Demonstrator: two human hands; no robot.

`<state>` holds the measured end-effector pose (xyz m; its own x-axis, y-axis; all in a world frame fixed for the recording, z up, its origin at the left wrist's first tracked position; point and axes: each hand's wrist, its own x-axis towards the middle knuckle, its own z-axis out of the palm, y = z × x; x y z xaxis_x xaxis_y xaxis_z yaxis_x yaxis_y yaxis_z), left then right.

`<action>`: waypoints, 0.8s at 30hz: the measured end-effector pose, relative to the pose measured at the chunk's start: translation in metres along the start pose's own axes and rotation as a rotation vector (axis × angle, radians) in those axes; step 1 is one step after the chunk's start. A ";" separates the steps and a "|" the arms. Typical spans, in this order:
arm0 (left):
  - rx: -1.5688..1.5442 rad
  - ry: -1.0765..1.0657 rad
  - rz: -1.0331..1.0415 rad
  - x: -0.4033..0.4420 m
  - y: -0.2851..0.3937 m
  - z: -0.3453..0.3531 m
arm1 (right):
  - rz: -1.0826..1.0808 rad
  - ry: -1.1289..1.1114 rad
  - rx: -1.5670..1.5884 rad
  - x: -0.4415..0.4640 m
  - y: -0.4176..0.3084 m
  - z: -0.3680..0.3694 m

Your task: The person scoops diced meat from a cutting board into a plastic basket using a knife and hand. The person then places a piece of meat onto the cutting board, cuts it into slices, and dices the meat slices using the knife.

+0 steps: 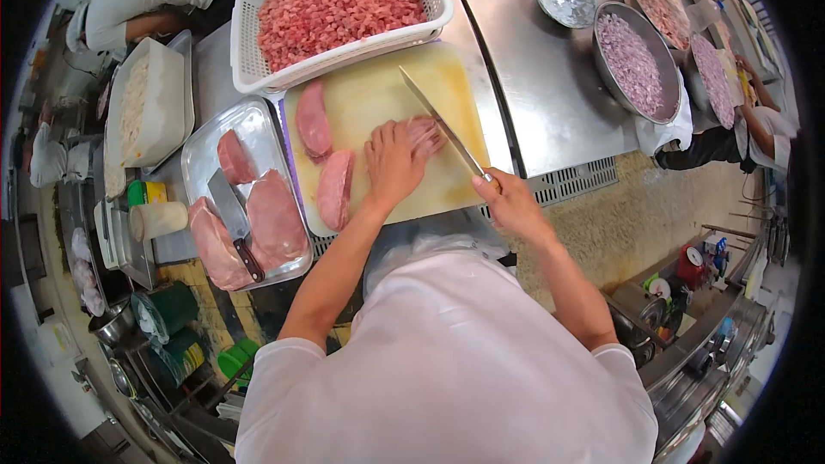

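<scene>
My right hand (514, 204) is wrapped round the wooden handle of a long knife (447, 129), whose blade slants up and left across the cutting board (404, 193). Under the fingers of my left hand (393, 161) lies a piece of sliced raw meat (424, 135), pressed flat against the board. The knife's blade is at the right side of this meat; whether it touches cannot be told. Two more meat pieces, an upper one (314, 120) and a lower one (335, 189), rest on the board's left side.
Behind the board stands a white basket (253, 73) of diced meat. To the left, a metal tray (266, 112) holds larger meat pieces and a cleaver (230, 206). A bowl of chopped onion (632, 64) sits at right. Other people work at far left and right.
</scene>
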<state>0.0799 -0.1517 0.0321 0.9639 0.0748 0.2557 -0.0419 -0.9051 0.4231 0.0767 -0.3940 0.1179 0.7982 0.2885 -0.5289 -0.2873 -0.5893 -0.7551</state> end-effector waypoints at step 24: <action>0.155 -0.031 -0.054 0.024 0.001 0.017 | -0.242 -0.130 -0.221 0.067 -0.016 -0.001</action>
<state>0.1075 -0.1577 0.0236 0.9715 0.1144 0.2078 0.0491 -0.9541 0.2954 0.1348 -0.3661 0.0950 0.7510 0.5253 -0.4002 0.0352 -0.6370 -0.7701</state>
